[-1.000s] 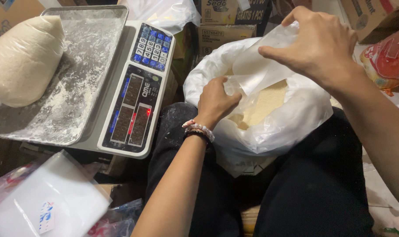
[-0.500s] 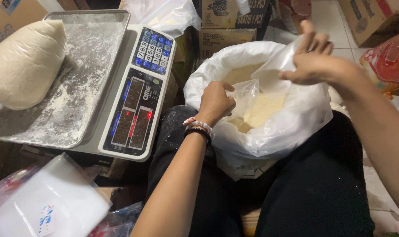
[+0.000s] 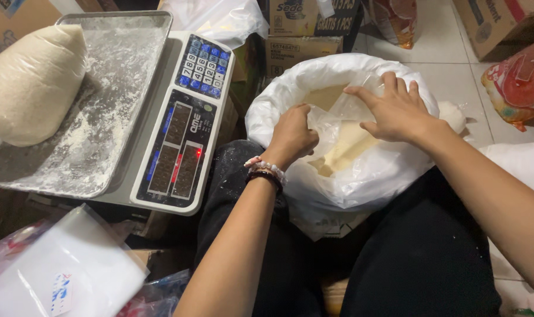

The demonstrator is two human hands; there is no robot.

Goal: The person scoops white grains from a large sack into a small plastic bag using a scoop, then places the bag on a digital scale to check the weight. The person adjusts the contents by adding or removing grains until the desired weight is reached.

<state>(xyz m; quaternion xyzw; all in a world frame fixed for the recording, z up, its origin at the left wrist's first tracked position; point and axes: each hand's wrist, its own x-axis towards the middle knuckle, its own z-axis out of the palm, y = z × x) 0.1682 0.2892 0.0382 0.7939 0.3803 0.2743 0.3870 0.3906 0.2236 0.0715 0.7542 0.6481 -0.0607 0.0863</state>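
1. The left hand (image 3: pixel 291 136) reaches forward from a nearly straight forearm, wrist bent down into the mouth of the big white sack (image 3: pixel 390 176); its fingers curl shut on the edge of a small clear bag (image 3: pixel 337 117), fingertips hidden
2. A beaded bracelet (image 3: pixel 266 170) sits on that wrist
3. The right hand (image 3: pixel 396 111) comes in from the right, palm down, fingers spread apart and laid flat over the clear bag's far side
4. The clear bag hangs inside the sack, just above pale yellow powder (image 3: pixel 346 147)
5. The sack rests between the person's knees
6. To the left, a weighing scale (image 3: pixel 179 117) carries a filled bag (image 3: pixel 29 82) on its floury tray
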